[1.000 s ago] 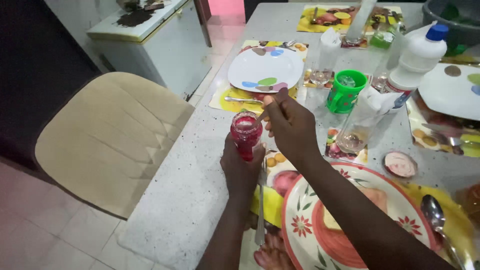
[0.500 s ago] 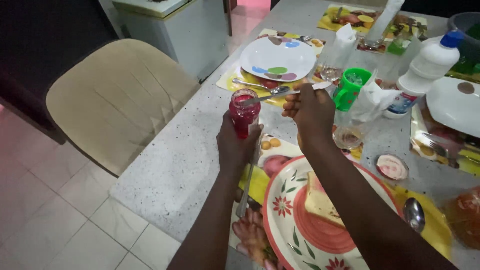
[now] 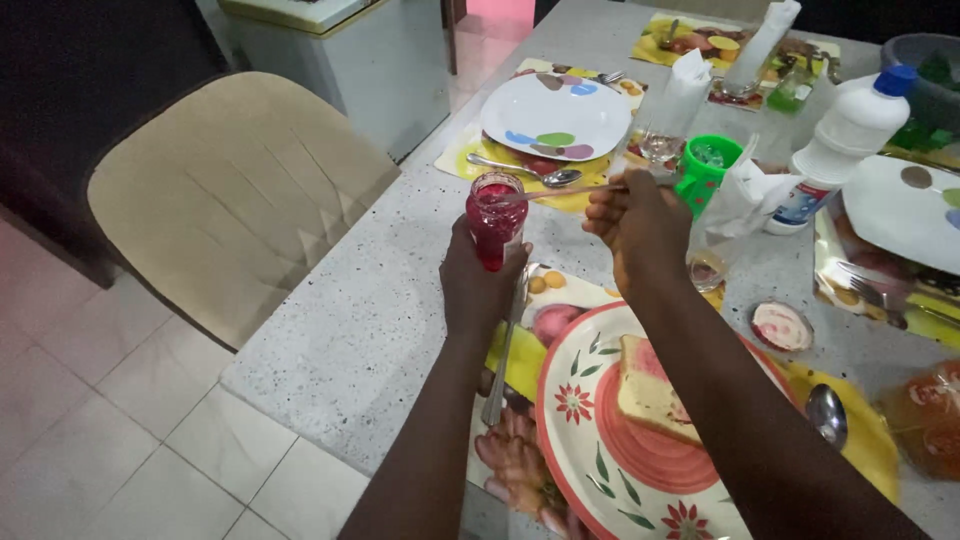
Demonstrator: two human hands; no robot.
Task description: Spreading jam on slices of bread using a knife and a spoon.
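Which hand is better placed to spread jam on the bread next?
Probably the right hand: it already grips the knife, whose tip lies at the mouth of the jam jar, and it is above the bread on the plate. The left hand is wrapped around the jar.

Left hand [image 3: 478,285] grips jam jar [image 3: 494,219]; right hand [image 3: 640,225] holds knife [image 3: 548,192].

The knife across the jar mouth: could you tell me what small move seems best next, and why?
Probably carry the knife in the right hand back to the bread on the plate. Its tip rests at the rim of the jar, which the left hand grips, and the bread shows only a little red.
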